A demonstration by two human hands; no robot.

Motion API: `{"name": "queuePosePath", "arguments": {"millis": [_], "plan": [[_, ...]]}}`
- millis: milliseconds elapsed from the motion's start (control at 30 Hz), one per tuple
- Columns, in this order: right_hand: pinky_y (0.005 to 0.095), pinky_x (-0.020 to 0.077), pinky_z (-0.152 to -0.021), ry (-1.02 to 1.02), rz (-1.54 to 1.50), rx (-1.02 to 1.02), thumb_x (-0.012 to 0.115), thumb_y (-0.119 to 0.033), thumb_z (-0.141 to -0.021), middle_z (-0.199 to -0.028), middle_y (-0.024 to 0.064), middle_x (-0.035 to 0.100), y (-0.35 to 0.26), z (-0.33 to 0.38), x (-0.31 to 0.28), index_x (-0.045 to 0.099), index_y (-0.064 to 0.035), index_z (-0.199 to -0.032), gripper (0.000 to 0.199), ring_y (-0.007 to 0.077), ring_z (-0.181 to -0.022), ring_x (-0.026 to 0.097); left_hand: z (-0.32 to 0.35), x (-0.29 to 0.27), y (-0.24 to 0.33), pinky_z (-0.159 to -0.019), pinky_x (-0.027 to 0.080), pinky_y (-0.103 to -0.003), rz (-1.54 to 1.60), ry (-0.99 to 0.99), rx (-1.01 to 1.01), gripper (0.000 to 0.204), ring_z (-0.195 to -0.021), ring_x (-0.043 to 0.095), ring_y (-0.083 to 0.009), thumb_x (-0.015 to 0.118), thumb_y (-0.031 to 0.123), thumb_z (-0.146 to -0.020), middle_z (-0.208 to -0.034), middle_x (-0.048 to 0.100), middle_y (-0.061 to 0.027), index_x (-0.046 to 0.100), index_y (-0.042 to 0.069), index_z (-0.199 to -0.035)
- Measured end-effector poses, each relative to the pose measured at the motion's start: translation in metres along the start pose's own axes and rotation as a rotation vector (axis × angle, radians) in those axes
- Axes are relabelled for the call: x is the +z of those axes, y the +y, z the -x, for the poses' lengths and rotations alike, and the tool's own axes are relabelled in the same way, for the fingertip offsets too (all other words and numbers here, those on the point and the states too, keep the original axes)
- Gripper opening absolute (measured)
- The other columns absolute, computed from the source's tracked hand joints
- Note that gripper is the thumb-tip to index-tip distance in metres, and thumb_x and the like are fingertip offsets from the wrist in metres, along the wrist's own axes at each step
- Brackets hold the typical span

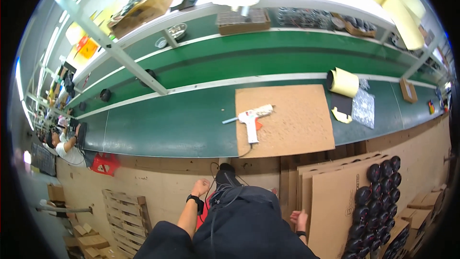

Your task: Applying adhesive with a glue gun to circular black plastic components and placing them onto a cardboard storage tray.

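My left hand (201, 187) hangs low beside my body, with a black band on its wrist. Its fingers are loosely curled, and I see nothing held in them; a thin black cable runs close by. My right hand (299, 218) is down at my other side, fingers a little apart and nothing in them, near upright cardboard sheets (330, 211). On the bench in front, a white glue gun (251, 123) with an orange trigger and a blue glue stick in its rear lies on a brown cardboard sheet (297, 124). Neither hand touches it.
The green bench (158, 124) spans the view, with a green conveyor belt (215, 59) behind. A yellow paper roll (344, 83) and bubble wrap (364, 108) lie right. Black round parts (378, 196) stand lower right. A wooden pallet (122, 216) and a seated person (67, 147) are left.
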State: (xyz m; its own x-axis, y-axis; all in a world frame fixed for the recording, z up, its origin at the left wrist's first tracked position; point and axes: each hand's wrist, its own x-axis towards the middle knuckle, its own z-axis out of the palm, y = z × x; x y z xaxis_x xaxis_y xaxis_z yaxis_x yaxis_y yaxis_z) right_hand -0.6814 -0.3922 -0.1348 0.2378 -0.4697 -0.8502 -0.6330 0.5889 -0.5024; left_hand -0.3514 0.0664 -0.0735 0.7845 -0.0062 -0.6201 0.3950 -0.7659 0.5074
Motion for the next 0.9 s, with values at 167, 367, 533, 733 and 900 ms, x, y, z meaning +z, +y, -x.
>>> {"name": "queuePosePath", "arguments": {"millis": [167, 367, 533, 733, 900], "plan": [[0.0322, 0.0556, -0.052, 0.135, -0.022, -0.392, 0.045, -0.011, -0.101, -0.08, 0.0107, 0.066, -0.13, -0.033, 0.039, 0.054, -0.0051, -0.12, 0.022, 0.0187, -0.061, 0.066, -0.096, -0.112, 0.0, -0.068, 0.057, -0.033, 0.153, 0.271, 0.193, 0.019, -0.071, 0.072, -0.0183, 0.062, 0.017, -0.087, -0.073, 0.073, -0.0112, 0.075, 0.004, -0.091], [0.0295, 0.0547, -0.056, -0.07, 0.27, -0.57, 0.051, -0.011, -0.097, -0.082, 0.01, 0.067, -0.251, 0.011, 0.191, 0.06, -0.0028, -0.119, 0.025, 0.0166, -0.069, 0.066, -0.219, -0.334, 0.022, -0.053, 0.051, -0.028, 0.649, 0.463, 0.225, 0.018, -0.064, 0.066, -0.0139, 0.059, 0.019, -0.099, -0.079, 0.071, -0.0067, 0.069, 0.004, -0.102], [0.0367, 0.0562, -0.075, -0.065, 0.636, -0.662, 0.062, -0.019, -0.093, -0.114, 0.0156, 0.064, -0.274, 0.025, 0.294, 0.049, -0.002, -0.136, 0.048, 0.0227, -0.098, 0.065, -0.332, -0.433, 0.073, -0.057, 0.055, -0.029, 0.734, 0.51, 0.18, 0.024, -0.069, 0.068, -0.0145, 0.059, 0.022, -0.098, -0.082, 0.072, -0.0072, 0.066, 0.005, -0.113], [0.0387, 0.0528, -0.089, 0.071, 1.124, -0.901, 0.07, -0.012, -0.083, -0.124, 0.0193, 0.061, -0.271, 0.016, 0.362, 0.047, 0.0008, -0.138, 0.061, 0.0249, -0.107, 0.063, -0.447, -0.475, 0.097, -0.065, 0.059, -0.034, 0.933, 0.504, 0.108, 0.056, -0.081, 0.069, -0.0192, 0.061, 0.026, -0.097, -0.108, 0.068, -0.0141, 0.041, 0.005, -0.144], [0.0361, 0.0554, -0.081, -0.013, 0.807, -0.566, 0.074, -0.003, -0.078, -0.106, 0.0157, 0.07, -0.291, 0.01, 0.359, 0.054, 0.002, -0.131, 0.056, 0.0251, -0.091, 0.069, -0.489, -0.459, 0.125, -0.066, 0.062, -0.041, 1.002, 0.54, 0.144, 0.085, -0.085, 0.071, -0.031, 0.065, 0.03, -0.094, -0.123, 0.06, -0.0229, 0.012, 0.015, -0.16]]}}
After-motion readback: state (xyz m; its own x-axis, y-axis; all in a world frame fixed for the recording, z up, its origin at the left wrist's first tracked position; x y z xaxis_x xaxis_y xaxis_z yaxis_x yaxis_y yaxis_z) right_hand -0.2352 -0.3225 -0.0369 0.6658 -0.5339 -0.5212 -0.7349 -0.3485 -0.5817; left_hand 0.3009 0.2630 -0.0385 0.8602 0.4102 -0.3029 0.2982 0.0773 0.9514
